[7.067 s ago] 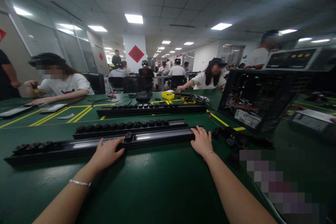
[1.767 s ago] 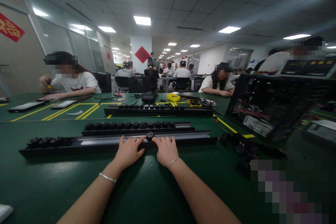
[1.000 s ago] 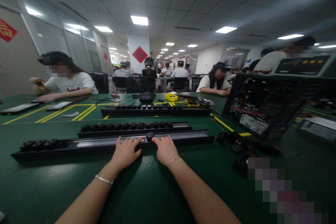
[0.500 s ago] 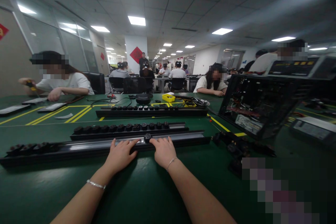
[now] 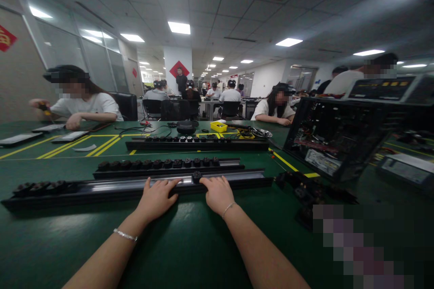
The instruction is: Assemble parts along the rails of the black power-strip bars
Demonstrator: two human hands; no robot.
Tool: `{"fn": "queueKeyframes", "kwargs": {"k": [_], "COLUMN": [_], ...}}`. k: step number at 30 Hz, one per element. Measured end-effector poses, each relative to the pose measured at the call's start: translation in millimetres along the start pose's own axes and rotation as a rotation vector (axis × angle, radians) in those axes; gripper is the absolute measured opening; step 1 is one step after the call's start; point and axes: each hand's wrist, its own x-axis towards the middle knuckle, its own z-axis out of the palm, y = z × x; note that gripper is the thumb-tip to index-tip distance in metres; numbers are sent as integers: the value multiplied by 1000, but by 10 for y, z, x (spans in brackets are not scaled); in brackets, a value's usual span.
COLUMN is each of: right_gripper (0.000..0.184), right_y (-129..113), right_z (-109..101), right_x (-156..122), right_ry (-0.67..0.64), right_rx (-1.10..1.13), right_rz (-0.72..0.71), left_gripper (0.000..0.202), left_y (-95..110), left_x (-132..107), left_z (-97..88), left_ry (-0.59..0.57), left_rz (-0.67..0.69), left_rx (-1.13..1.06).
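Observation:
In front of me lies a long black track rail [image 5: 132,185] with a shiny silver channel. One small black module [image 5: 196,177] sits in the channel near its middle. My left hand [image 5: 158,201] rests over the rail's near edge, fingers spread and open, its index fingertip a little left of the module. On the other side, my right hand [image 5: 219,196] is stretched over the rail with its foremost fingertip at the module's right side. Its fingers look extended rather than wrapped round anything. Several more black modules [image 5: 39,187] crowd the rail's left end.
Behind it are a shorter rail [image 5: 162,169] and another rail [image 5: 196,145], both carrying rows of modules. Loose black modules [image 5: 305,185] lie at right, before an open computer case [image 5: 325,135]. A yellow box [image 5: 219,126] stands farther back. Co-workers sit across the green table [image 5: 183,244].
The module has slid slightly right along the channel, and my right hand has shifted right with it. My left hand stays nearly in place, so its gap to the module is wider.

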Motion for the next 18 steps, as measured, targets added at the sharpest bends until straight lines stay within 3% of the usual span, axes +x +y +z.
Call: {"fn": "queueKeyframes", "kwargs": {"k": [18], "right_gripper": [32], "right_y": [182], "right_z": [-62], "right_x": [20], "right_ry": [70], "right_rx": [3], "right_rz": [56], "left_gripper": [49], "left_y": [19], "left_x": [-3], "left_z": [-34], "left_ry": [-9], "left_rz": [1], "left_rx": [-3]}}
